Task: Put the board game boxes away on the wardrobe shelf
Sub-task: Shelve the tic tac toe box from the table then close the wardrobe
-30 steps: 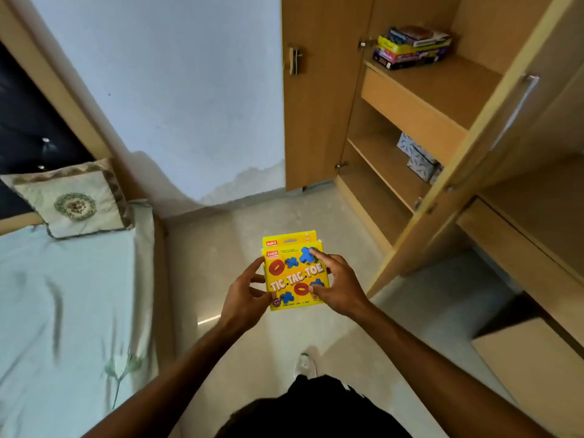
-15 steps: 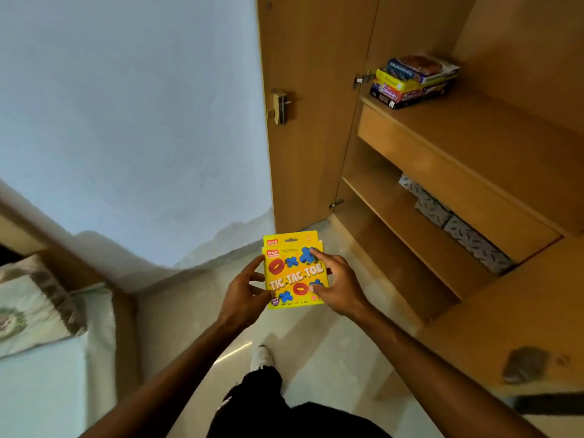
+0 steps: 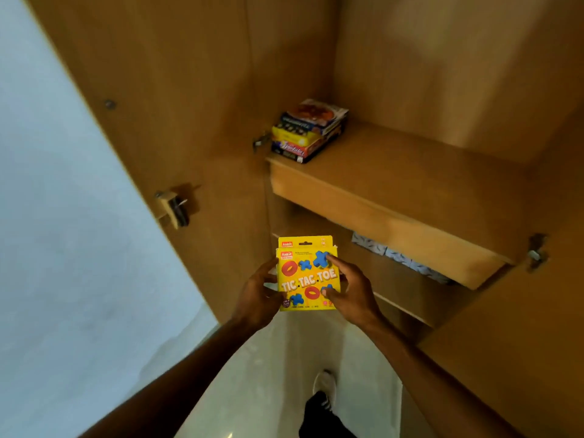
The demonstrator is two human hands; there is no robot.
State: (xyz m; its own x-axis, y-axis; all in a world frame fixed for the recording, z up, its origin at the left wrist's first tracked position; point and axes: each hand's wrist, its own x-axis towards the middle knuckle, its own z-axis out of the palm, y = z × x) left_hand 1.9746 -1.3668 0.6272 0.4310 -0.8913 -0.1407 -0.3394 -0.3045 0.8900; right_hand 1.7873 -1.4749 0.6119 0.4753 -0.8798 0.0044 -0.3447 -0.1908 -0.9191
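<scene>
left grip (image 3: 257,298): curled on yellow cardboard Tic Tac Toe box (image 3: 308,279)
right grip (image 3: 354,292): pinches its right edge
wooden shelf (image 3: 410,172): stack of colourful game boxes (image 3: 309,131)

Place: we are in a home, facing an open wooden wardrobe (image 3: 410,74).
Signs: board game boxes (image 3: 309,131) stacked at the left front corner of its shelf (image 3: 426,172); patterned boxes (image 3: 401,256) on the lower shelf (image 3: 388,289); a plain wall (image 3: 63,248) beside it.

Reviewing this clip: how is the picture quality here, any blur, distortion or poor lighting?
Head view: the Tic Tac Toe box is sharp with legible print; the stack of game boxes on the shelf is softly blurred; wide-angle distortion slants the wardrobe door; light is dim and warm.
</scene>
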